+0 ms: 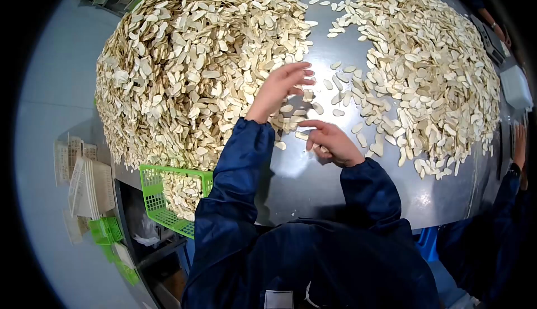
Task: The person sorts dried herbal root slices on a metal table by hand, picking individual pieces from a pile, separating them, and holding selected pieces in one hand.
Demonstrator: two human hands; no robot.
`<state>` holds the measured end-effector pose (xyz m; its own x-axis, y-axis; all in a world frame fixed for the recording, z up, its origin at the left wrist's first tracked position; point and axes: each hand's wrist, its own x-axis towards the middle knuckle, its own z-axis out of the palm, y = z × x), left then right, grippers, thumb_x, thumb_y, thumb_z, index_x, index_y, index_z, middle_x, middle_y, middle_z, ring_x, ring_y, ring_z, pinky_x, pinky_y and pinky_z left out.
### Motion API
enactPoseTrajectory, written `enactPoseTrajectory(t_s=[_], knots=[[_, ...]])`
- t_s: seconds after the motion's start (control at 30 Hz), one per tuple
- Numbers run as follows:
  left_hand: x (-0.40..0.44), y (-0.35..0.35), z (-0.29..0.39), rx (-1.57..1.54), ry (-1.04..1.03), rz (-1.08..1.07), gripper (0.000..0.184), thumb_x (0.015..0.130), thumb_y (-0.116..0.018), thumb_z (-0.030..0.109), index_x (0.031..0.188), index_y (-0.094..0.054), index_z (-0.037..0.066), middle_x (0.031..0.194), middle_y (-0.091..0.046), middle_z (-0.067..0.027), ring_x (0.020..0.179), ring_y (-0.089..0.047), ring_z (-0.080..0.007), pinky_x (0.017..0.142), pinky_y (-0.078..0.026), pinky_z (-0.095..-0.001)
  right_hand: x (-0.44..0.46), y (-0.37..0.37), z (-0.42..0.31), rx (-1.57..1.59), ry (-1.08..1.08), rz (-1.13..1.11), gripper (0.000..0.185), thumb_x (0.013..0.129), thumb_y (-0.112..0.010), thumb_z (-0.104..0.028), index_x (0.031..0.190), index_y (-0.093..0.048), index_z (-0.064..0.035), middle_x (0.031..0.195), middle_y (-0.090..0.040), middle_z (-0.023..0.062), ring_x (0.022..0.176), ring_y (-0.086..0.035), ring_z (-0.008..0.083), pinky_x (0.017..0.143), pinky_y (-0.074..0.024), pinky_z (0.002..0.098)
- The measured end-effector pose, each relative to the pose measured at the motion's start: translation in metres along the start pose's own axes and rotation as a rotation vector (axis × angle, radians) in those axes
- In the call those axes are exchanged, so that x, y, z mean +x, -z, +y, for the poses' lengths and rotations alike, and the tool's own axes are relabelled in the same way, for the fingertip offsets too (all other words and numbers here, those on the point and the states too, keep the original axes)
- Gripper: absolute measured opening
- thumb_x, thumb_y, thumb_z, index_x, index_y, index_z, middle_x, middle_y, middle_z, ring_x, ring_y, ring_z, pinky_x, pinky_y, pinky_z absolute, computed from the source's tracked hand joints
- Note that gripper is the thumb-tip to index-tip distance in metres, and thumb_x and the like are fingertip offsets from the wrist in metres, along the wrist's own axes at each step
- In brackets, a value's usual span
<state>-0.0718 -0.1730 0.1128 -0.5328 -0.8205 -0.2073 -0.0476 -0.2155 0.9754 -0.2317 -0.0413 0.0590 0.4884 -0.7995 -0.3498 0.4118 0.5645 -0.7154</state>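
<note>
My left hand (282, 88) is open over the metal table (291, 191), its fingers spread to the right. Under and beside it lie a few pale, flat oval dried slices (318, 108); it seems to hold none. Lower and to the right, my right hand (333, 144) has its index finger stretched out to the left. Its other fingers are partly curled but apart, close to the loose slices, with nothing visible in them. A tall heap of slices (190, 68) rises at my left hand's side. A wider, flatter heap (430, 74) spreads on the right.
A green plastic basket (168, 216) with slices in it is at the table's left edge. White trays (92, 188) and a green crate (106, 230) stand on the left. A white container (516, 88) and another person's hand (520, 144) are at the right edge.
</note>
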Motion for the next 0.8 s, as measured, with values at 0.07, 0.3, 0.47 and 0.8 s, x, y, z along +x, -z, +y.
enactPoseTrajectory(t_s=[0.07,0.3,0.47,0.8], knots=[[0.005,0.018,-0.006,0.046,-0.025,0.156,0.036,0.094,-0.054,0.021,0.126,-0.055,0.003,0.114,-0.063,-0.0081,0.096,-0.061,-0.0128,0.074,-0.048,-0.0228,0.002,-0.003,0.008,0.014,-0.050,-0.134,0.051,0.089,-0.051,-0.006,0.138,-0.036,-0.0020,0.076,-0.060,0.0077,0.042,-0.036,0.0045,0.037,-0.0246,0.0186],[-0.023,0.048,-0.032,0.396,0.016,0.321,0.030,0.088,-0.059,0.016,0.113,-0.063,0.000,0.087,-0.066,-0.0059,0.076,-0.062,-0.0110,0.065,-0.048,-0.0231,0.011,-0.003,0.012,0.033,-0.101,0.101,0.062,0.086,-0.048,-0.005,0.144,-0.023,-0.0003,0.074,-0.059,0.0070,0.040,-0.039,0.0064,0.034,-0.0270,0.0207],[-0.075,0.049,-0.035,0.669,0.055,0.458,0.026,0.090,-0.054,0.013,0.109,-0.066,0.001,0.078,-0.064,-0.0023,0.070,-0.057,-0.0077,0.061,-0.045,-0.0222,0.003,0.004,-0.001,0.179,0.178,0.156,0.057,0.085,-0.046,-0.004,0.139,-0.029,0.0003,0.067,-0.056,0.0054,0.039,-0.040,0.0069,0.033,-0.0268,0.0192],[-0.091,-0.003,-0.061,1.061,-0.060,0.270,0.030,0.074,-0.069,0.015,0.102,-0.064,0.008,0.085,-0.055,-0.0114,0.077,-0.058,-0.0292,0.068,-0.047,-0.0381,0.000,-0.029,0.039,-0.437,-0.538,-0.518,0.040,0.090,-0.045,-0.007,0.130,-0.044,-0.0046,0.072,-0.059,0.0082,0.043,-0.041,0.0087,0.040,-0.0313,0.0215]])
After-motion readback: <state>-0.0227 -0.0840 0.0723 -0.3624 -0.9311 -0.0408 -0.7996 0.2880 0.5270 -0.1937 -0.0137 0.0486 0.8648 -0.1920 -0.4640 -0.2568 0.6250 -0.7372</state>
